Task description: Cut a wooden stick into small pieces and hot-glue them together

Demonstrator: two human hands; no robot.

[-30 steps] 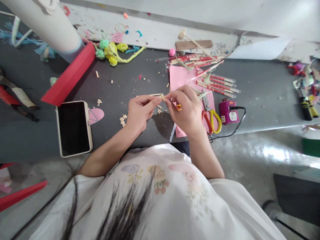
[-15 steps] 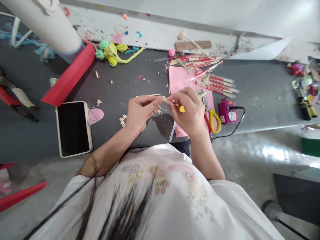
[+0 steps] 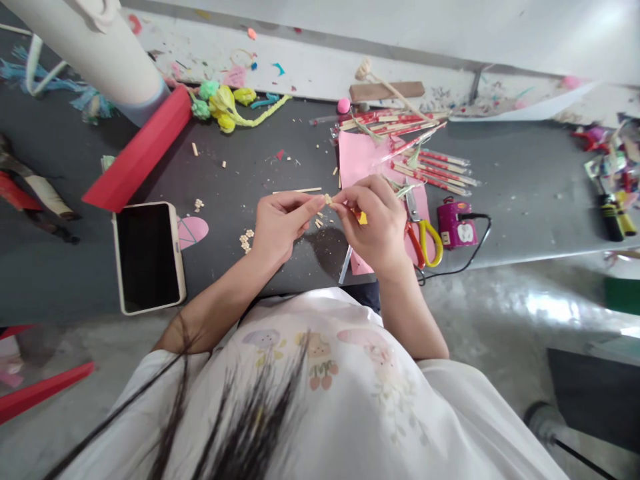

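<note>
A small cluster of cut wooden stick pieces [image 3: 328,199] is pinched between my two hands above the dark table. My left hand [image 3: 280,223] grips its left side with thumb and forefinger. From the right, my right hand [image 3: 374,217] pinches the same cluster with its fingertips. A bit of something yellow [image 3: 363,218] shows under the right hand; its kind is hidden. More short wooden pieces [image 3: 246,241] lie beside my left wrist, and a thin wooden stick [image 3: 299,191] lies behind the hands. Pink paper [image 3: 357,157] lies partly beneath my right hand.
Scissors [image 3: 430,243] with red and yellow handles and a purple box [image 3: 456,225] with a cable sit at right. Wrapped chopsticks [image 3: 433,170] lie behind. At left are a phone [image 3: 150,259], a red folded strip [image 3: 140,150] and a pink paper oval [image 3: 193,232].
Both hands stay almost in place, still pinching the small wooden cluster. At the back right, the white sheet's edge has shifted, showing more of the ledge.
</note>
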